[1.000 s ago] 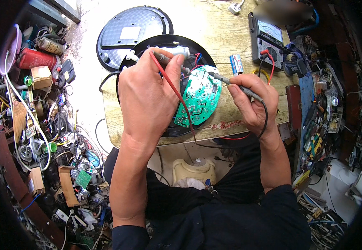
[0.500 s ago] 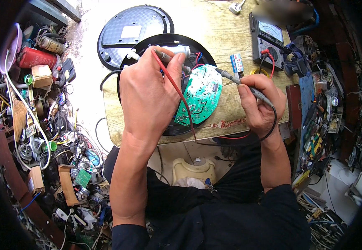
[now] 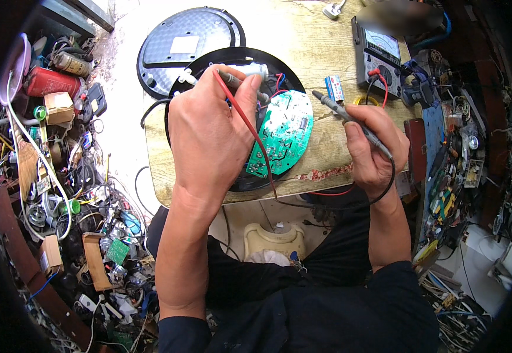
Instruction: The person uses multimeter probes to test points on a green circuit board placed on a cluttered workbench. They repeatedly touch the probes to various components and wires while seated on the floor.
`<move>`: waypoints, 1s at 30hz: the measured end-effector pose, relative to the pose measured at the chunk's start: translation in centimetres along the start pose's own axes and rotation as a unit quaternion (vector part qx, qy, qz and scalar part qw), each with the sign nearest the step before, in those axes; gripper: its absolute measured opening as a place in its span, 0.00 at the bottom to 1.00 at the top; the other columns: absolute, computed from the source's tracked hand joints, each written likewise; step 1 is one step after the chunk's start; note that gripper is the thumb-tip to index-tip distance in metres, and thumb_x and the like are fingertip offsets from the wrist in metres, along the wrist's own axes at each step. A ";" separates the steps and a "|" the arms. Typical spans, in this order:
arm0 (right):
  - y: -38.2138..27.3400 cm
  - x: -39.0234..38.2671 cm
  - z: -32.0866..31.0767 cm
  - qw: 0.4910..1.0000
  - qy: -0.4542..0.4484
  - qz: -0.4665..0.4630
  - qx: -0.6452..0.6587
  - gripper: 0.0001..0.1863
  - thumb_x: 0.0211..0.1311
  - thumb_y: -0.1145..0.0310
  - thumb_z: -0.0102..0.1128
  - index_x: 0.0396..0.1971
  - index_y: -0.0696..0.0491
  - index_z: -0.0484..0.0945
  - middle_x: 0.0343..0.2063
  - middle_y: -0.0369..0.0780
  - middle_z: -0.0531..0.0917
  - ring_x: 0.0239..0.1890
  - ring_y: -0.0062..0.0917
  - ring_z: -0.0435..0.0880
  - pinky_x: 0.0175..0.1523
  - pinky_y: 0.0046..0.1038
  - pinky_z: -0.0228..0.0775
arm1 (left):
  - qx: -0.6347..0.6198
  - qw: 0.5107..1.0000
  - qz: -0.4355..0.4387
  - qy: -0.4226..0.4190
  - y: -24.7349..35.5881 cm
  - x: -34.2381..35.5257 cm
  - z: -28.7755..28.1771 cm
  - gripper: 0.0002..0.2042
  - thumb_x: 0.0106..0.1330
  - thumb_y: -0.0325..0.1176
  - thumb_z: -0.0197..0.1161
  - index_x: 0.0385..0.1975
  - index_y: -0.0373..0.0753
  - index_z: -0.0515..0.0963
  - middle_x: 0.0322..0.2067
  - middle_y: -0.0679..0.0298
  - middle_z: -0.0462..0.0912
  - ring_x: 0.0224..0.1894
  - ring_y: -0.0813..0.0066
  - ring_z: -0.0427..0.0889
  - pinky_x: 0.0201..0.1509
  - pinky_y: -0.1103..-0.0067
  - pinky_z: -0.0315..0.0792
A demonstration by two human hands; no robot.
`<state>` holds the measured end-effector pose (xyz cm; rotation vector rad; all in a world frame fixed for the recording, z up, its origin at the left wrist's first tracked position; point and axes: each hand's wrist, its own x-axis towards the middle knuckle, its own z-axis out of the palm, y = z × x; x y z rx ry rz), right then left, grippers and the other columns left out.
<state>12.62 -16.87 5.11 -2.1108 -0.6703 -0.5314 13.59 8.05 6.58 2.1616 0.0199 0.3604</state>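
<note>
Green board (image 3: 282, 138) lies tilted in the round black base (image 3: 209, 70) on the wooden table (image 3: 320, 35), between my two hands and just right of my left hand (image 3: 209, 135). My left fingers (image 3: 232, 88) are closed around the grey probe (image 3: 241, 81) with the red lead (image 3: 250, 129), whose tip points right toward the white part (image 3: 250, 69) at the far rim of the base, above the board's far edge. The red lead runs down across the back of my hand and over the near edge of the table.

My right hand (image 3: 373, 150) sits right of the board, fingers closed on the black probe (image 3: 350, 120). Its tip points far and left, hanging just off the board's right edge, not touching it.

Half a second ago that black tip rested at the board's upper right edge; now my right hand has pulled away to the right and the tip is clear of the board. My left hand has kept its place on the base, the red probe still held at the same spot.

Far right on the table stands the meter (image 3: 379, 53), both leads plugged in. A second black disc (image 3: 188, 41) lies behind the base. A small blue part (image 3: 334, 88) sits between board and meter.
</note>
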 end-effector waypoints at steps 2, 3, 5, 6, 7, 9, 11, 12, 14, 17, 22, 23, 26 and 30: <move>0.0 0.0 0.0 1.000 0.006 -0.010 -0.011 0.13 0.61 0.83 0.71 0.46 0.62 0.85 0.33 0.46 0.87 0.31 0.33 0.87 0.37 0.29 0.77 | -0.002 1.000 0.007 0.004 -0.1 0.0 0.0 0.10 0.73 0.31 0.70 0.33 0.30 0.83 0.18 0.55 0.85 0.19 0.64 0.87 0.24 0.74 0.75; -0.1 0.0 0.0 1.000 0.012 -0.008 -0.019 0.13 0.61 0.83 0.72 0.46 0.62 0.85 0.34 0.47 0.87 0.32 0.33 0.87 0.38 0.30 0.77 | -0.004 1.000 0.011 0.006 -0.2 0.0 0.1 0.09 0.73 0.31 0.70 0.33 0.31 0.83 0.19 0.55 0.85 0.19 0.63 0.87 0.25 0.74 0.75; -0.2 -0.2 0.0 0.999 0.021 -0.002 -0.025 0.13 0.61 0.83 0.72 0.46 0.63 0.85 0.35 0.47 0.87 0.32 0.33 0.86 0.38 0.30 0.77 | -0.009 1.000 0.018 0.010 -0.4 0.0 0.2 0.09 0.73 0.30 0.70 0.33 0.31 0.83 0.19 0.55 0.86 0.19 0.63 0.87 0.25 0.74 0.75; -0.2 -0.3 0.0 0.999 0.024 0.003 -0.024 0.13 0.61 0.83 0.72 0.45 0.63 0.85 0.35 0.47 0.87 0.32 0.33 0.86 0.38 0.29 0.77 | -0.008 1.000 0.016 0.008 -0.4 0.0 0.2 0.09 0.73 0.30 0.70 0.33 0.31 0.83 0.20 0.55 0.86 0.20 0.63 0.87 0.25 0.74 0.76; -0.2 -0.4 0.0 0.999 0.027 0.007 -0.023 0.12 0.61 0.84 0.72 0.45 0.63 0.85 0.36 0.47 0.87 0.32 0.33 0.86 0.38 0.29 0.77 | -0.008 1.000 0.014 0.007 -0.3 0.0 0.1 0.09 0.73 0.30 0.70 0.33 0.31 0.83 0.20 0.54 0.86 0.20 0.63 0.88 0.25 0.74 0.76; -0.2 -0.5 -0.2 0.999 0.023 0.013 -0.020 0.12 0.61 0.83 0.72 0.45 0.63 0.85 0.35 0.47 0.87 0.32 0.32 0.86 0.37 0.29 0.76 | -0.008 1.000 0.016 0.007 -0.3 0.0 0.1 0.09 0.73 0.30 0.70 0.33 0.31 0.83 0.20 0.54 0.86 0.20 0.62 0.88 0.26 0.74 0.76; -0.2 -0.6 -0.3 1.000 0.021 0.017 -0.014 0.12 0.62 0.82 0.73 0.45 0.62 0.85 0.35 0.47 0.87 0.32 0.31 0.85 0.37 0.28 0.76 | -0.011 1.000 0.023 0.010 -0.3 0.0 0.2 0.09 0.73 0.30 0.70 0.33 0.31 0.83 0.20 0.54 0.87 0.20 0.62 0.88 0.26 0.74 0.76; -0.2 -0.7 -0.3 1.000 0.021 0.019 -0.008 0.12 0.62 0.82 0.73 0.45 0.62 0.84 0.35 0.46 0.87 0.31 0.30 0.85 0.36 0.28 0.76 | -0.010 1.000 0.023 0.009 -0.3 0.0 0.2 0.09 0.73 0.30 0.70 0.33 0.31 0.83 0.21 0.54 0.87 0.20 0.62 0.88 0.26 0.74 0.76; -0.2 -1.0 -0.3 0.999 0.020 0.043 0.009 0.11 0.63 0.81 0.73 0.45 0.62 0.84 0.34 0.46 0.87 0.30 0.29 0.85 0.36 0.28 0.75 | -0.009 1.000 0.021 0.007 -0.2 0.0 0.1 0.09 0.73 0.30 0.70 0.33 0.31 0.83 0.21 0.54 0.87 0.20 0.62 0.88 0.26 0.74 0.76; -0.4 -1.6 -0.4 0.995 0.019 0.093 0.038 0.11 0.64 0.80 0.72 0.45 0.61 0.84 0.33 0.45 0.87 0.29 0.28 0.84 0.35 0.27 0.75 | -0.003 1.000 0.013 0.004 -0.1 0.0 0.0 0.09 0.73 0.30 0.70 0.33 0.30 0.83 0.20 0.54 0.87 0.20 0.62 0.88 0.26 0.74 0.76; -0.3 -1.7 -0.5 0.994 0.017 0.097 0.053 0.09 0.66 0.79 0.71 0.44 0.60 0.83 0.32 0.44 0.87 0.28 0.27 0.84 0.34 0.27 0.74 | -0.003 1.000 0.019 0.012 -0.3 0.1 0.2 0.10 0.72 0.31 0.71 0.32 0.31 0.83 0.18 0.54 0.85 0.18 0.62 0.86 0.24 0.73 0.74; -0.3 -1.8 -0.5 0.994 0.017 0.096 0.054 0.09 0.66 0.78 0.71 0.44 0.60 0.83 0.32 0.44 0.87 0.28 0.27 0.84 0.34 0.27 0.74 | 0.001 1.000 0.022 0.015 -0.4 0.1 0.2 0.10 0.72 0.31 0.71 0.32 0.31 0.83 0.18 0.54 0.85 0.17 0.62 0.86 0.23 0.73 0.74; -0.4 -1.9 -0.5 0.994 0.017 0.095 0.057 0.09 0.66 0.78 0.71 0.44 0.60 0.83 0.31 0.44 0.86 0.27 0.27 0.83 0.33 0.27 0.73 | -0.006 0.999 0.033 0.024 -0.7 0.0 0.4 0.10 0.72 0.32 0.71 0.32 0.31 0.83 0.17 0.55 0.84 0.16 0.63 0.84 0.22 0.73 0.72; -0.5 -2.0 -0.6 0.994 0.009 0.089 0.056 0.10 0.66 0.77 0.71 0.45 0.59 0.83 0.31 0.44 0.87 0.27 0.28 0.84 0.34 0.27 0.74 | -0.016 1.000 0.014 0.016 -0.6 0.0 0.4 0.10 0.72 0.32 0.72 0.32 0.31 0.83 0.16 0.55 0.83 0.16 0.64 0.84 0.23 0.74 0.73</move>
